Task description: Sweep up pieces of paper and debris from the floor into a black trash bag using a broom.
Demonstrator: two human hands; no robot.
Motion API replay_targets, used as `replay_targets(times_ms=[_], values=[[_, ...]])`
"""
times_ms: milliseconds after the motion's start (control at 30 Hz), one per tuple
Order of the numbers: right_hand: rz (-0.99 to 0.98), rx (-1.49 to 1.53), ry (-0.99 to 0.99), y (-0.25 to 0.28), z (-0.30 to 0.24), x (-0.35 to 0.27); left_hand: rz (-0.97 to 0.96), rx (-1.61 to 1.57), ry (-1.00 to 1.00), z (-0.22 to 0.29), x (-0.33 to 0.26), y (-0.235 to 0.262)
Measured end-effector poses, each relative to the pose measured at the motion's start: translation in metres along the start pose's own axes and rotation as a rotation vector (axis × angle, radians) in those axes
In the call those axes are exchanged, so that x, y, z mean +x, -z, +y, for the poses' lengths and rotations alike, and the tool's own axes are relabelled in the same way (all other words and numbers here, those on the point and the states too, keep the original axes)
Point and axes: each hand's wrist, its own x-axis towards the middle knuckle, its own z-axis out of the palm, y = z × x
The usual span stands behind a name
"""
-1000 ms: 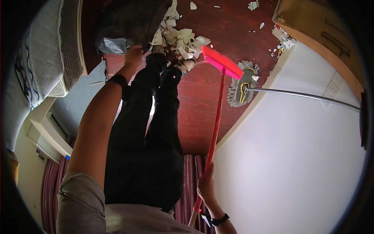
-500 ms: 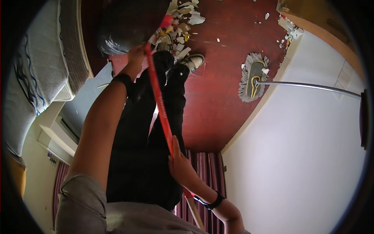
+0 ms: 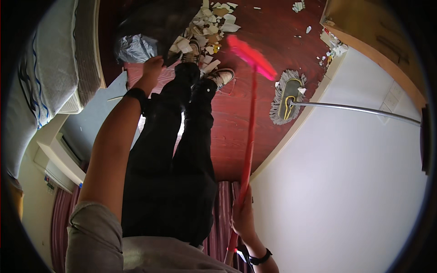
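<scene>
A broom with a long red handle [image 3: 251,132] and a bright pink-red head [image 3: 251,57] slants up across the right half of the view. My right hand [image 3: 244,218] is closed round the lower part of its handle, and the head is lifted above the red floor. At the upper left, my left hand [image 3: 154,69] is closed at the edge of a large black plastic bag [image 3: 157,20], whose side shines silvery. Its fingertips are partly hidden against the dark plastic. A heap of torn white and tan scraps [image 3: 214,27] lies beside the bag, by my shoes.
A grey string mop [image 3: 287,98] rests on the floor near the white wall [image 3: 346,182]. More scraps [image 3: 336,48] gather below a wooden piece of furniture [image 3: 368,27]. Mattresses [image 3: 57,63] stand at the left. A grey board [image 3: 109,102] lies behind my left forearm.
The broom has swung away from my left hand to the right, its head now in plain view. My right hand has moved right and down. The black bag has shifted and changed shape.
</scene>
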Motion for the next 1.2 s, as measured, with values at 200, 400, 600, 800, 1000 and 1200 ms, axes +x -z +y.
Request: replay_targets(times_ms=[200, 400, 600, 800, 1000, 1200], values=[[0.099, -0.06, -0.014, -0.029, 0.0, 0.079, -0.016, 0.174, -0.01, 0.002, -0.006, -0.006], [-0.432, -0.277, 0.125, -0.071, -0.018, 0.044, -0.379, -0.11, -0.122, -0.019, -0.019, 0.024], [-0.399, -0.035, 0.085, -0.037, -0.016, 0.012, -0.393, 0.138, -0.372, -0.013, -0.016, 0.036], [-0.385, 0.007, -0.161, -0.011, 0.036, -0.055, -0.424, 0.17, -0.377, -0.016, -0.018, 0.018], [-0.223, -0.076, -0.022, -0.029, 0.098, -0.062, -0.323, -0.254, 0.132, -0.007, -0.024, 0.007], [-0.079, -0.304, -0.033, -0.042, 0.111, -0.034, -0.206, -0.243, 0.076, -0.017, -0.033, -0.005]])
